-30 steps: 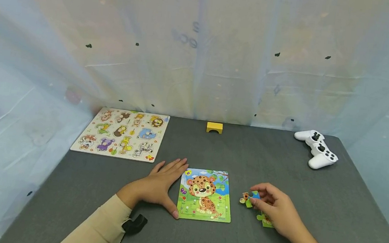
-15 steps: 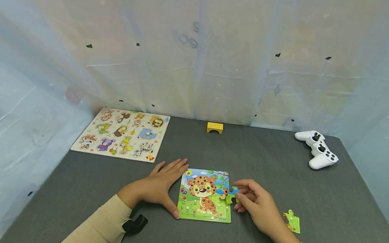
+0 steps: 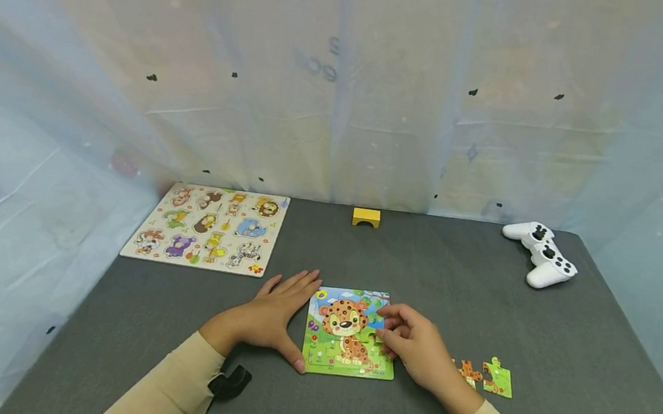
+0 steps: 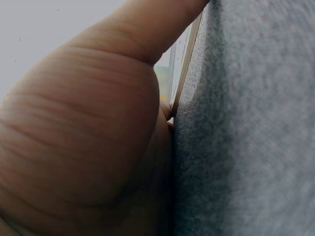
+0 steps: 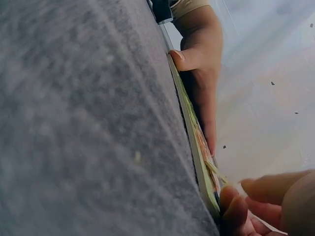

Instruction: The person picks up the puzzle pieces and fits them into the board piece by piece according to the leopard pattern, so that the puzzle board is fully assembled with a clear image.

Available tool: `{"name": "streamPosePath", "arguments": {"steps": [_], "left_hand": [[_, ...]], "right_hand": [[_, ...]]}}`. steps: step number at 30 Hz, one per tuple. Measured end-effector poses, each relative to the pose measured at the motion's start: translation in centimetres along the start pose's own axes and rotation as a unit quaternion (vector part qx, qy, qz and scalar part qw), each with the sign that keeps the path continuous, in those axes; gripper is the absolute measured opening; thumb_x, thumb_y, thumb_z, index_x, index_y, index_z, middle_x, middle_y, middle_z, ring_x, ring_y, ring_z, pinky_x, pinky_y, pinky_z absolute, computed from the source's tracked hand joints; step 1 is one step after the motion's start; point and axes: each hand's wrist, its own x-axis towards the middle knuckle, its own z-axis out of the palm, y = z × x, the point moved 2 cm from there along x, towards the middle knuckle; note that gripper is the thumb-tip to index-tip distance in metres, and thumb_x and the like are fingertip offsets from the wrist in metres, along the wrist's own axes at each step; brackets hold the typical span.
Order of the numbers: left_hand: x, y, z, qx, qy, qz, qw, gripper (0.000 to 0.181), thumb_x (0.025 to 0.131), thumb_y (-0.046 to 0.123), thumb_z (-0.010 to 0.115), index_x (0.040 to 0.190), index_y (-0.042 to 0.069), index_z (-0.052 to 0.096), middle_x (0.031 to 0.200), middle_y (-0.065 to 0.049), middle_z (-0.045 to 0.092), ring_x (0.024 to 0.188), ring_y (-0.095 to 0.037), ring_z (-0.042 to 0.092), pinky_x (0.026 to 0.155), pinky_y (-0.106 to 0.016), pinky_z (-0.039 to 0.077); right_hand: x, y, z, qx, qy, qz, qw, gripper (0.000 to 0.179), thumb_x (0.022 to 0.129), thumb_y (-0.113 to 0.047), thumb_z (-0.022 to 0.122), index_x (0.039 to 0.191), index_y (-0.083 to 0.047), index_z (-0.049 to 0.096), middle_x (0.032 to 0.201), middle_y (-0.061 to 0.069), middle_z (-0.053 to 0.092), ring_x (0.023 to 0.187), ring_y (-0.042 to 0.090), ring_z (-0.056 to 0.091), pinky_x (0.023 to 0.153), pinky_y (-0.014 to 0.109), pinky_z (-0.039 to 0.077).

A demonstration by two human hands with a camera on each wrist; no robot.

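A square leopard jigsaw puzzle (image 3: 344,354) lies flat on the grey table in the head view. Along its left edge rests my left hand (image 3: 268,317), fingers spread and thumb at the lower left corner. My right hand (image 3: 419,352) is over the puzzle's right side, pinching a puzzle piece (image 5: 215,171) between thumb and fingers. The right wrist view shows that piece tilted up from the board; in the head view the fingers mostly cover it. Two loose pieces, an orange-patterned piece (image 3: 470,372) and a green piece (image 3: 499,379), lie right of the right forearm.
An animal puzzle board (image 3: 204,229) lies at the back left. A yellow arch block (image 3: 366,217) stands at the back middle, and a white game controller (image 3: 539,255) at the back right. Plastic sheeting (image 3: 381,103) hangs behind the table (image 3: 423,267).
My right hand has carried the puzzle piece leftward from the loose pieces to the puzzle's right side. Two loose pieces have come into view behind it. The left hand stays put.
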Motion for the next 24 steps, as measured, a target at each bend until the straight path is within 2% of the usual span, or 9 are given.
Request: {"name": "streamPosePath", "arguments": {"steps": [4, 7, 9, 12, 15, 19, 22, 24], "left_hand": [[0.0, 0.0, -0.1, -0.002, 0.0, 0.001, 1.0, 0.154, 0.063, 0.075, 0.096, 0.177, 0.014, 0.013, 0.182, -0.005, 0.004, 0.166, -0.027, 0.0, 0.126, -0.064, -0.004], [0.0, 0.0, -0.1, -0.003, 0.002, 0.003, 1.0, 0.154, 0.063, 0.075, 0.096, 0.177, 0.013, 0.014, 0.182, -0.006, 0.005, 0.166, -0.028, 0.001, 0.126, -0.066, -0.003], [0.0, 0.0, -0.1, -0.002, 0.002, 0.003, 1.0, 0.153, 0.063, 0.075, 0.096, 0.177, 0.014, 0.014, 0.182, -0.006, 0.005, 0.166, -0.028, 0.001, 0.126, -0.065, -0.004], [0.0, 0.0, -0.1, 0.0, 0.001, 0.0, 1.0, 0.153, 0.063, 0.075, 0.096, 0.177, 0.014, 0.014, 0.182, -0.005, 0.005, 0.166, -0.027, 0.001, 0.126, -0.064, -0.004], [0.0, 0.0, 0.0, -0.001, 0.002, -0.001, 1.0, 0.153, 0.063, 0.075, 0.096, 0.177, 0.014, 0.014, 0.182, -0.006, 0.005, 0.166, -0.028, 0.001, 0.126, -0.064, -0.004], [0.0, 0.0, 0.0, -0.003, 0.001, -0.001, 1.0, 0.153, 0.063, 0.075, 0.096, 0.177, 0.014, 0.014, 0.182, -0.006, 0.005, 0.166, -0.028, 0.001, 0.126, -0.065, -0.004], [0.0, 0.0, 0.0, -0.003, 0.001, 0.0, 1.0, 0.153, 0.063, 0.076, 0.096, 0.177, 0.014, 0.014, 0.182, -0.006, 0.005, 0.166, -0.028, 0.001, 0.126, -0.065, -0.003], [0.0, 0.1, 0.0, -0.004, 0.0, 0.001, 1.0, 0.153, 0.063, 0.075, 0.096, 0.177, 0.013, 0.014, 0.182, -0.006, 0.005, 0.166, -0.028, 0.002, 0.126, -0.065, -0.003]], "right_hand": [[0.0, 0.1, -0.2, -0.087, 0.023, -0.022, 0.9957, 0.03, 0.104, -0.011, 0.078, 0.133, -0.005, 0.073, 0.109, 0.006, 0.067, 0.072, 0.016, 0.064, 0.063, 0.033, 0.055], [-0.4, 0.0, -0.4, -0.154, 0.038, -0.064, 0.9852, 0.027, 0.103, -0.013, 0.079, 0.129, -0.009, 0.076, 0.114, 0.003, 0.067, 0.08, 0.01, 0.062, 0.066, 0.032, 0.054], [-0.6, -0.3, -0.4, -0.193, 0.032, -0.103, 0.9754, 0.027, 0.103, -0.014, 0.08, 0.129, -0.011, 0.077, 0.12, 0.001, 0.068, 0.089, 0.01, 0.062, 0.072, 0.034, 0.055], [-1.0, -0.7, -0.1, -0.254, -0.001, -0.165, 0.9532, 0.034, 0.103, -0.015, 0.079, 0.137, -0.011, 0.075, 0.135, 0.002, 0.069, 0.115, 0.017, 0.065, 0.092, 0.044, 0.058], [-1.4, -1.1, 0.2, -0.304, -0.05, -0.201, 0.9298, 0.043, 0.105, -0.018, 0.077, 0.146, -0.011, 0.07, 0.149, 0.003, 0.065, 0.139, 0.025, 0.057, 0.109, 0.055, 0.05], [-1.6, -1.3, 0.6, -0.354, -0.095, -0.206, 0.9074, 0.046, 0.107, -0.022, 0.074, 0.152, -0.014, 0.067, 0.153, 0.003, 0.063, 0.143, 0.028, 0.055, 0.108, 0.061, 0.05], [-1.7, -1.3, 0.7, -0.374, -0.108, -0.202, 0.8987, 0.046, 0.108, -0.025, 0.073, 0.153, -0.016, 0.067, 0.155, 0.002, 0.061, 0.145, 0.03, 0.054, 0.105, 0.063, 0.05], [-1.8, -1.4, 0.7, -0.379, -0.111, -0.201, 0.8964, 0.048, 0.107, -0.026, 0.075, 0.153, -0.015, 0.067, 0.157, 0.003, 0.06, 0.146, 0.031, 0.053, 0.106, 0.063, 0.05]]}}
